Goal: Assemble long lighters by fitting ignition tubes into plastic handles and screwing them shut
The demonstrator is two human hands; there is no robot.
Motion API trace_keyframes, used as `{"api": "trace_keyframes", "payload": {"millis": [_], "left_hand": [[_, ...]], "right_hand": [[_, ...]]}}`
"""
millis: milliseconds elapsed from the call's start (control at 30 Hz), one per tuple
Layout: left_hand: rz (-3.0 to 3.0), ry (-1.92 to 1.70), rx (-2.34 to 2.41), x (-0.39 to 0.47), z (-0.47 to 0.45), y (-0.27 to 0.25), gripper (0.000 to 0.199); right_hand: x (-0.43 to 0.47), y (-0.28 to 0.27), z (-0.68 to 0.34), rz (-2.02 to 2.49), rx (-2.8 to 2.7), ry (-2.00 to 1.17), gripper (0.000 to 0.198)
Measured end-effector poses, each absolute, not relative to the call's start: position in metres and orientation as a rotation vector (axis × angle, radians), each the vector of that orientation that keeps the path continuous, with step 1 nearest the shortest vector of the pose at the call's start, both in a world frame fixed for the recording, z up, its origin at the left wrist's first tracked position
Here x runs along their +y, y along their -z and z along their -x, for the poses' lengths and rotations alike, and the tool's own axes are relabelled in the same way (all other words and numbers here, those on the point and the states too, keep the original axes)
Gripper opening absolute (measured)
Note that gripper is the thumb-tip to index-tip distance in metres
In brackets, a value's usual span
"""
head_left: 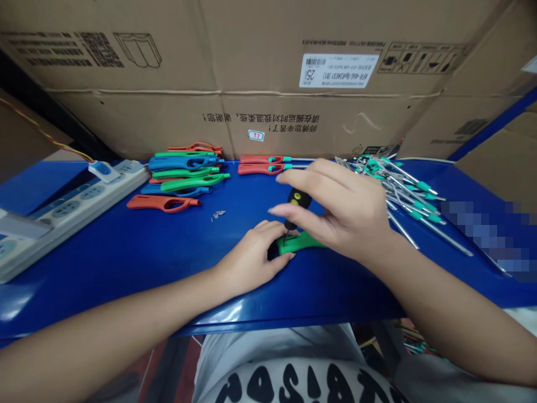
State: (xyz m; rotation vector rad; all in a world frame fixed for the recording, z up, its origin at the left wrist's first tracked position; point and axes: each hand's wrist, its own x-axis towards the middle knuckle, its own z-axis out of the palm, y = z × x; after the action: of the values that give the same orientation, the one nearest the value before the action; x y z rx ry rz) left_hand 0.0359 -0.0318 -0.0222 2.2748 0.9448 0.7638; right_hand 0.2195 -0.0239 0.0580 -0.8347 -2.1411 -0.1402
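My left hand (260,252) is closed on the end of a green lighter handle (300,242), pinning it against the blue table. A black screwdriver (297,202) stands nearly upright in my right hand (344,207), gripped between thumb and fingers. Its tip meets the top of the green handle near my left fingers. The far end of that handle disappears under my right hand. Left of my hands lies a small heap of screws (218,214).
Orange, green and blue lighter handles (184,173) are piled at the back left. Two red lighters with metal tubes (262,168) lie at the back. Metal tubes with teal collars (413,196) spread on the right. A power strip (79,210) runs along the left; a cardboard box (260,67) walls the back.
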Motion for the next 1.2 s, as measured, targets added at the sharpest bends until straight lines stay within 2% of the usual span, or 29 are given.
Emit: {"api": "trace_keyframes", "payload": {"millis": [167,300,433,567,667,733,800,900,967,1100,1133,1200], "left_hand": [[-2.276,-0.716,0.967,-0.032,-0.036,0.019,0.021],[-2.285,-0.760,0.958,-0.032,-0.035,0.024,0.024],[-2.297,-0.817,0.941,-0.032,-0.036,0.025,0.024],[-2.281,-0.760,0.940,-0.032,-0.036,0.021,0.016],[-2.282,-0.741,0.961,-0.032,-0.035,0.021,0.018],[-2.288,-0.753,0.955,-0.032,-0.035,0.022,0.021],[-2.295,-0.785,0.941,-0.033,-0.035,0.025,0.025],[-2.300,-0.808,0.950,-0.033,-0.035,0.025,0.024],[-2.293,-0.797,0.950,-0.033,-0.035,0.024,0.019],[-2.291,-0.772,0.943,-0.032,-0.035,0.022,0.018],[-2.298,-0.775,0.943,-0.031,-0.035,0.022,0.019],[-2.314,-0.801,0.918,-0.031,-0.035,0.024,0.023]], "right_hand": [[-0.025,-0.060,-0.217,0.805,-2.151,-0.189,0.035],[-0.025,-0.057,-0.218,0.798,-2.119,-0.014,0.023],[-0.027,-0.053,-0.217,0.799,-2.116,0.148,0.030],[-0.026,-0.053,-0.217,0.755,-2.148,-0.212,0.040],[-0.024,-0.052,-0.217,0.702,-2.163,-0.401,0.038],[-0.022,-0.049,-0.217,0.687,-2.137,-0.223,0.031],[-0.021,-0.047,-0.218,0.680,-2.116,0.084,0.024],[-0.022,-0.047,-0.220,0.620,-2.140,0.370,0.024],[-0.022,-0.050,-0.221,0.588,-2.186,0.271,0.029],[-0.022,-0.056,-0.220,0.607,-2.215,-0.241,0.039],[-0.022,-0.056,-0.220,0.611,-2.201,-0.269,0.036],[-0.021,-0.053,-0.219,0.616,-2.156,-0.118,0.027]]}}
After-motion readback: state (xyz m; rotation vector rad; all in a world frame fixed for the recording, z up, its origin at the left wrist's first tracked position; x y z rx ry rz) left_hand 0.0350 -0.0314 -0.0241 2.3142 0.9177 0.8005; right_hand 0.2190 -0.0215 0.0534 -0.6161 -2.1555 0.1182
